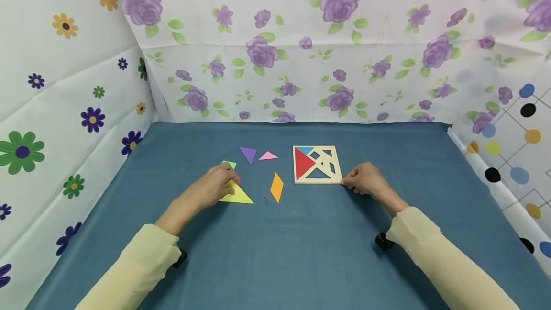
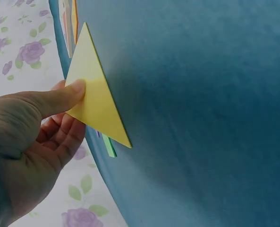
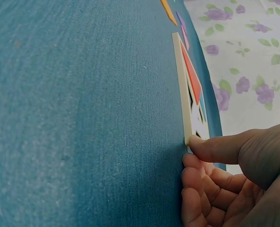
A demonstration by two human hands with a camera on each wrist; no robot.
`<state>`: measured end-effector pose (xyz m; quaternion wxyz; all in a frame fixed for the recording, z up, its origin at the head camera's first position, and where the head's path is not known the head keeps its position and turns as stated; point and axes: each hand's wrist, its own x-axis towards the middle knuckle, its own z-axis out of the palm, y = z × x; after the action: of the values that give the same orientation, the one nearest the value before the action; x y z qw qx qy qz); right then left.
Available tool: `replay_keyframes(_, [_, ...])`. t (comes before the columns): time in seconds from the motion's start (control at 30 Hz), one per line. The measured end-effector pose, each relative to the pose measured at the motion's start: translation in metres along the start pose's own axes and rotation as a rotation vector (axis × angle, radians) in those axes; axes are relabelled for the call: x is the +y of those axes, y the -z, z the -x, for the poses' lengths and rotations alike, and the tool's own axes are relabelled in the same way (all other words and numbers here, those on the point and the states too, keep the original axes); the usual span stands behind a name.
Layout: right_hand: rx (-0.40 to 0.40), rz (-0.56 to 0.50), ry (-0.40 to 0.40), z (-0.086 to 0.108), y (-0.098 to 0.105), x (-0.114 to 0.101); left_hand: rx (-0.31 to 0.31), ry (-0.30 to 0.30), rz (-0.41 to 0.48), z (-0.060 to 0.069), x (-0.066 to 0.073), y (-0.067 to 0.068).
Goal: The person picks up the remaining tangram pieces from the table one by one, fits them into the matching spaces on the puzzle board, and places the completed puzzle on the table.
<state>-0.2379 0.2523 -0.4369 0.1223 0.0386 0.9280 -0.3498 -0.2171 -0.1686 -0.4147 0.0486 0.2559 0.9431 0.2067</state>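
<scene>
My left hand point(image 1: 211, 185) pinches a large yellow triangle tangram piece point(image 1: 237, 196), thumb on its upper face. In the left wrist view the yellow triangle point(image 2: 92, 90) appears tilted, apart from the cloth along its near edge. To the right lies a pale wooden tangram board point(image 1: 318, 181) with cut-out spaces. A red triangle point(image 1: 303, 162) and a blue piece point(image 1: 305, 149) sit in it. At the board's near right corner is my right hand point(image 1: 366, 179). Its thumb presses on that corner in the right wrist view, with the other fingers curled beside it.
Loose on the blue cloth point(image 1: 275, 252) lie a purple triangle point(image 1: 248, 154), a pink triangle point(image 1: 269, 156) and an orange parallelogram point(image 1: 277, 187). A green piece point(image 1: 232, 164) is partly hidden behind my left hand. Flower-patterned sheets point(image 1: 262, 85) stand at the back and left.
</scene>
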Motion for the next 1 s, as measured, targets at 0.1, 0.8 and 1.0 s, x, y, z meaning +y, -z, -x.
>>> replay_keyframes(0.1, [0.001, -0.005, -0.009, -0.001, 0.000, 0.001, 0.038, -0.020, 0.008, 0.003, 0.001, 0.001])
replay_keyframes(0.8, [-0.012, -0.046, -0.025, 0.000, 0.000, 0.001, 0.123, -0.202, -0.090, 0.023, 0.011, 0.011])
replay_keyframes(1.0, [-0.015, -0.045, -0.024, -0.002, -0.001, 0.002, 0.100, -0.164, -0.073, 0.026, 0.013, 0.014])
